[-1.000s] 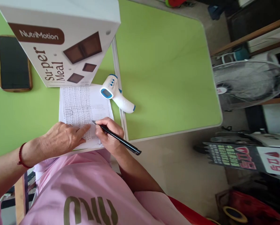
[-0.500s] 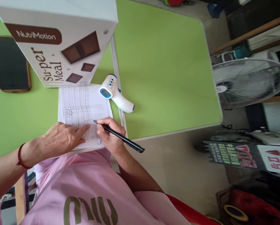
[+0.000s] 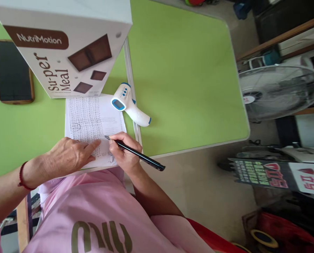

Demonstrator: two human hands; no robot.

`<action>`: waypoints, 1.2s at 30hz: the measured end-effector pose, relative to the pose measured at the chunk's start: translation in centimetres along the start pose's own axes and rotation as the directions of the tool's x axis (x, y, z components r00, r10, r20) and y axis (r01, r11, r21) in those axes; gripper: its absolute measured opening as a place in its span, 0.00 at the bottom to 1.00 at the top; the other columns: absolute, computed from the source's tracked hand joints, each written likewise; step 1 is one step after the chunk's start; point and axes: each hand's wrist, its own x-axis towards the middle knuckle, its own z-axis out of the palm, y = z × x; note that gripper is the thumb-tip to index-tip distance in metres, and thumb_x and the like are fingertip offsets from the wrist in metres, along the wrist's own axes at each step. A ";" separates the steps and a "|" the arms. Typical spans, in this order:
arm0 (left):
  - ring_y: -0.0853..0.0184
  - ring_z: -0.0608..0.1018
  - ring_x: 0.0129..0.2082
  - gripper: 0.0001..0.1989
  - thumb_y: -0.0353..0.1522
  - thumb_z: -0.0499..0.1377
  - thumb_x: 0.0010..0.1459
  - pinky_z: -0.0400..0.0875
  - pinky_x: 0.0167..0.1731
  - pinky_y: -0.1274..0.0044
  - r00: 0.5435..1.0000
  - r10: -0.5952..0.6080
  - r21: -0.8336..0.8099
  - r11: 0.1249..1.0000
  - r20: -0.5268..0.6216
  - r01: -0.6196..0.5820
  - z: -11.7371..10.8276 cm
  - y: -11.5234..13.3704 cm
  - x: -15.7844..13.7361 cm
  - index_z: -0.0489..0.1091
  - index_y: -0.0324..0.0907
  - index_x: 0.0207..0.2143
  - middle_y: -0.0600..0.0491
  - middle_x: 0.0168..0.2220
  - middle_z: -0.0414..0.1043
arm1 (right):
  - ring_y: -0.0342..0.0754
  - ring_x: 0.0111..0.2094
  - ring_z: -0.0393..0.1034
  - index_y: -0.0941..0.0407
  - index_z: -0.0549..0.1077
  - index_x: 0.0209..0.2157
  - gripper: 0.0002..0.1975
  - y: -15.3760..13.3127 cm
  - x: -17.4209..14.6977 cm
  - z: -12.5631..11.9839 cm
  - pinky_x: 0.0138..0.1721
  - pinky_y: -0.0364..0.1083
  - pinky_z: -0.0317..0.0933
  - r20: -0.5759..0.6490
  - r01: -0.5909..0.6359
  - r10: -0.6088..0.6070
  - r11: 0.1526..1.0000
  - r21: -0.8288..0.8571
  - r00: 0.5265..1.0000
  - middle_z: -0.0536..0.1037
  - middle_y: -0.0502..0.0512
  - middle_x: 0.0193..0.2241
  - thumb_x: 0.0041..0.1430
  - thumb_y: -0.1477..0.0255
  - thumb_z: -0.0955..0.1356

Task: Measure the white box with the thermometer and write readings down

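The pen (image 3: 135, 154) is lying slim and black across the right hand (image 3: 124, 151), its tip touching the sheet of paper (image 3: 93, 121) and its back end sticking out past the table's near edge, over the floor. The right hand is pinching the pen closed between thumb and fingers near the tip. The left hand (image 3: 69, 154) is resting flat on the lower left part of the paper, holding nothing, its forefinger stretching toward the pen tip and stopping just short of it. The paper is sitting white and covered with dense rows of small handwriting, its near edge lying right at the edge of the green table (image 3: 185, 77), close against the person's pink shirt (image 3: 99, 211). Just beyond the right hand, a white and blue thermometer (image 3: 129, 105) is lying on the table, its head overlapping the paper's far right corner. A big white box (image 3: 64, 45) is standing at the paper's far edge, closing off that side. Left of the box, a dark phone (image 3: 13, 72) is lying flat, well apart from the hands. To the right, the green tabletop is lying bare out to its rounded far corner, and beyond that edge a fan (image 3: 280, 93) is standing on the floor.
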 end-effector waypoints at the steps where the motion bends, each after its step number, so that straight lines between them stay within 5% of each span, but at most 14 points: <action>1: 0.67 0.72 0.15 0.18 0.33 0.53 0.68 0.54 0.14 0.75 1.000 -0.001 -0.002 1.000 -0.005 0.001 0.0 0.0 0.0 0.61 0.33 0.56 0.58 0.21 0.71 | 0.38 0.19 0.64 0.54 0.72 0.31 0.04 0.0 0.0 0.0 0.22 0.39 0.59 0.002 0.001 -0.001 1.000 0.003 1.000 0.73 0.45 0.20 0.58 0.75 0.66; 23: 0.66 0.73 0.16 0.18 0.34 0.53 0.68 0.54 0.14 0.75 1.000 -0.013 -0.025 1.000 0.013 0.013 0.1 0.0 0.2 0.62 0.34 0.55 0.56 0.22 0.73 | 0.40 0.22 0.69 0.54 0.73 0.31 0.04 0.3 0.0 0.4 0.26 0.40 0.64 0.009 0.029 -0.029 1.000 0.013 1.000 0.76 0.47 0.22 0.59 0.75 0.66; 29: 0.65 0.73 0.16 0.18 0.33 0.56 0.65 0.55 0.15 0.76 0.997 -0.047 -0.083 0.995 0.063 0.052 -0.2 0.0 0.3 0.65 0.36 0.55 0.55 0.22 0.73 | 0.39 0.21 0.66 0.54 0.74 0.35 0.04 0.5 0.0 -0.5 0.23 0.40 0.62 -0.152 -0.008 0.018 0.998 0.064 0.988 0.76 0.46 0.24 0.60 0.74 0.67; 33: 0.66 0.74 0.19 0.17 0.32 0.56 0.65 0.60 0.17 0.76 0.997 -0.051 -0.227 0.972 0.050 0.061 -0.4 -0.7 0.2 0.68 0.36 0.54 0.52 0.25 0.76 | 0.43 0.29 0.72 0.53 0.74 0.42 0.08 1.1 1.1 -1.6 0.31 0.43 0.69 -0.082 0.230 -0.233 0.972 -0.038 0.969 0.77 0.51 0.32 0.62 0.76 0.66; 36: 0.72 0.71 0.18 0.11 0.33 0.56 0.66 0.61 0.18 0.80 0.984 -0.160 -0.457 0.883 -0.079 0.107 -0.6 -2.1 0.1 0.70 0.38 0.48 0.56 0.23 0.72 | 0.45 0.35 0.73 0.54 0.75 0.44 0.11 2.2 2.8 -2.3 0.36 0.45 0.70 0.105 0.470 -0.459 0.869 -0.154 0.882 0.76 0.55 0.35 0.63 0.80 0.66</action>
